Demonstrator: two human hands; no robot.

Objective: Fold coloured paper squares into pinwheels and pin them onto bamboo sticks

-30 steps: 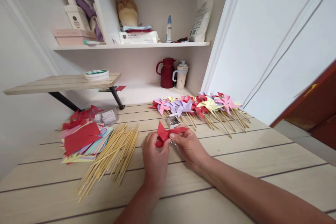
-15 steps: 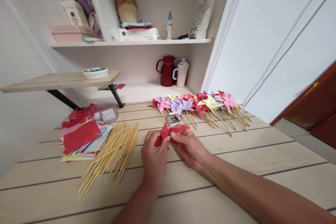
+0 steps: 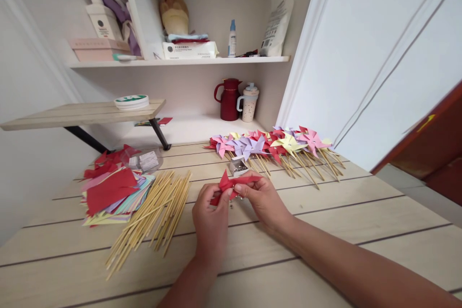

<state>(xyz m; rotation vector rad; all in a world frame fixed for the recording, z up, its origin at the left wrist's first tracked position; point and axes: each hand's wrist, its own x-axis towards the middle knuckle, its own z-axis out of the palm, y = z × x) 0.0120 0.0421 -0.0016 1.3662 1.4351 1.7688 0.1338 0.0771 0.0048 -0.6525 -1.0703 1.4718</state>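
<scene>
A folded red paper pinwheel [image 3: 224, 184] is held between both hands above the wooden table. My left hand [image 3: 212, 209] pinches its left side and centre with thumb and fingers. From the right, my right hand [image 3: 262, 199] grips it, thumb pressed near the middle. Just behind the hands sits a small open box [image 3: 238, 165] of tiny metal pins. A few small metal bits lie on the table under the paper. Beyond the box, several finished pinwheels [image 3: 288, 143] in pink, purple, yellow and red lie on their sticks.
To the left lie wooden sticks [image 3: 155, 216] and a stack of coloured paper [image 3: 111, 192]. A raised wooden shelf [image 3: 83, 110] on black legs stands behind them. At the back are a dark red jug [image 3: 230, 100] and a speckled cup [image 3: 249, 103].
The right hand has turned slightly and its fingers have shifted at the paper's centre. Both hands still hold the red pinwheel in nearly the same place.
</scene>
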